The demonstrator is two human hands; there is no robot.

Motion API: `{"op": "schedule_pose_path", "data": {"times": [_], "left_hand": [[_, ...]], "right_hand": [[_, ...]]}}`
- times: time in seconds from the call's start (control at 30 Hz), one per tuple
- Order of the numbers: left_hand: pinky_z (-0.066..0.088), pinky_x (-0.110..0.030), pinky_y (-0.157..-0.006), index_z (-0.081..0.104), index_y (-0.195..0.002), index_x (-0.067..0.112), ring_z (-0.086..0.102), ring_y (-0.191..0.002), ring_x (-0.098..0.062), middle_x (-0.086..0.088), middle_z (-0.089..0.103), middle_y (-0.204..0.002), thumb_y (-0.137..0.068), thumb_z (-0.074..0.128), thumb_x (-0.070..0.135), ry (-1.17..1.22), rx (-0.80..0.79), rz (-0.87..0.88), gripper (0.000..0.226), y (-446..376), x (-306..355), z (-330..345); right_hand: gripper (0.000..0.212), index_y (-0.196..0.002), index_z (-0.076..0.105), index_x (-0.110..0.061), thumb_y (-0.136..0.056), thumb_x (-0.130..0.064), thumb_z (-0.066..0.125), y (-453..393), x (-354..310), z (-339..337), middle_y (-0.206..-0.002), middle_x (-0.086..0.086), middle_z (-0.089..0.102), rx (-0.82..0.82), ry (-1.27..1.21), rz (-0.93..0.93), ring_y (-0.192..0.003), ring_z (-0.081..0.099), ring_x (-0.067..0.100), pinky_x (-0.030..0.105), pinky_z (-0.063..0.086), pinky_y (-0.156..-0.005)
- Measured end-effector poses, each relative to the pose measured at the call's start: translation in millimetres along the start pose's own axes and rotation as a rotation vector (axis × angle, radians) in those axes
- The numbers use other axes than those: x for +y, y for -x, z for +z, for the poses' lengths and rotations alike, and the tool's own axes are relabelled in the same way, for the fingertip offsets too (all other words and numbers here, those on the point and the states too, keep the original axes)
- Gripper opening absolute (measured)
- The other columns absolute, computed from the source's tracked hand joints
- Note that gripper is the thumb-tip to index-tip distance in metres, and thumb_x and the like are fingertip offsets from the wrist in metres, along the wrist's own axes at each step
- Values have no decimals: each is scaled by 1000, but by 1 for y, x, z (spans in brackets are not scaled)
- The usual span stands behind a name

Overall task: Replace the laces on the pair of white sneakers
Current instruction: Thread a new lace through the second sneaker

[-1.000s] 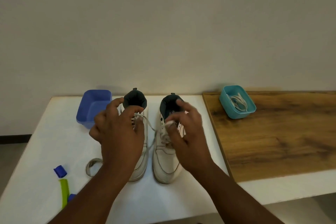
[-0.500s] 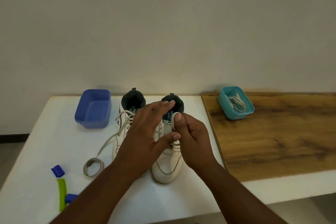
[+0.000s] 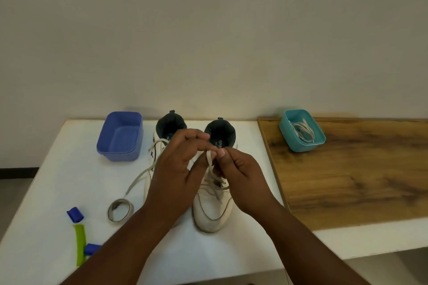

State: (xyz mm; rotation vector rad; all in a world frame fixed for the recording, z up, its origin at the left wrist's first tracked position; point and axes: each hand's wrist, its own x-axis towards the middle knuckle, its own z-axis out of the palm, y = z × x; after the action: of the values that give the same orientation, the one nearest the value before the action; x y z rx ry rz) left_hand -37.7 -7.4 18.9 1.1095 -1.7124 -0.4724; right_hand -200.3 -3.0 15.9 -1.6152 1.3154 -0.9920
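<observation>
Sneakers, white with dark collars, stand side by side on the white bench (image 3: 69,169), toes toward the person; the right sneaker (image 3: 214,206) lies under both hands, the left sneaker (image 3: 162,143) is half hidden behind the left wrist. The left hand (image 3: 178,169) and right hand (image 3: 236,173) meet over the right sneaker's tongue, fingers (image 3: 221,151) of both clamped together on its lace (image 3: 209,157), which rises in a short loop between them. Just left of the fingers the left sneaker's lace trails loose across the bench toward a coiled strip (image 3: 120,210). Farther left sits a blue tub (image 3: 120,136); well right, a teal tub (image 3: 301,132) holding laces. Against half a second ago, the loop is pulled higher and the left fingers have curled in from their stretched pose.
</observation>
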Motion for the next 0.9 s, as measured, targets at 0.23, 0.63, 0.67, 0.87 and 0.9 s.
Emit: {"op": "schedule_pose_path", "data": {"times": [0.23, 0.63, 0.67, 0.87, 0.9], "left_hand": [[55, -29, -79, 60, -82, 25, 63, -75, -19, -2, 59, -70, -104, 35, 32, 747, 225, -476, 34, -10, 20, -9], [50, -27, -60, 62, -82, 29, 59, -65, -8, 9, 63, -72, -101, 40, 42, 62, -227, -384, 32, 5, 4, 1], [53, -37, -64, 61, -82, 28, 59, -65, -12, 4, 63, -71, -100, 39, 49, 49, -294, -373, 35, 7, 3, 3], [58, -40, -72, 65, -81, 34, 66, -74, -11, 9, 69, -76, -90, 39, 51, 143, -331, -458, 32, 8, 1, 5], [57, -43, -70, 63, -80, 33, 65, -71, -13, 5, 67, -74, -89, 38, 52, 111, -330, -450, 33, 9, -2, 6]], "right_hand": [[41, -89, 73, -28, -105, -51, 43, 7, -1, -1, -80, -6, 66, -254, 297, 80, -74, 61, 9, 34, 52, -71], [21, -109, 70, -32, -104, -41, 51, 0, -7, -9, -84, -11, 66, 92, 94, 20, -80, 64, 7, 23, 52, -70], [23, -122, 67, -32, -105, -33, 53, -1, -5, -9, -89, -13, 68, 76, 58, 34, -86, 65, 5, 18, 51, -72], [28, -123, 72, -26, -105, -15, 53, 0, 6, -6, -108, -10, 73, -32, 14, 37, -102, 68, 5, 17, 54, -85], [25, -118, 74, -25, -104, -15, 57, 0, 6, -6, -104, -11, 74, -7, 42, 40, -98, 68, 4, 15, 53, -82]]}}
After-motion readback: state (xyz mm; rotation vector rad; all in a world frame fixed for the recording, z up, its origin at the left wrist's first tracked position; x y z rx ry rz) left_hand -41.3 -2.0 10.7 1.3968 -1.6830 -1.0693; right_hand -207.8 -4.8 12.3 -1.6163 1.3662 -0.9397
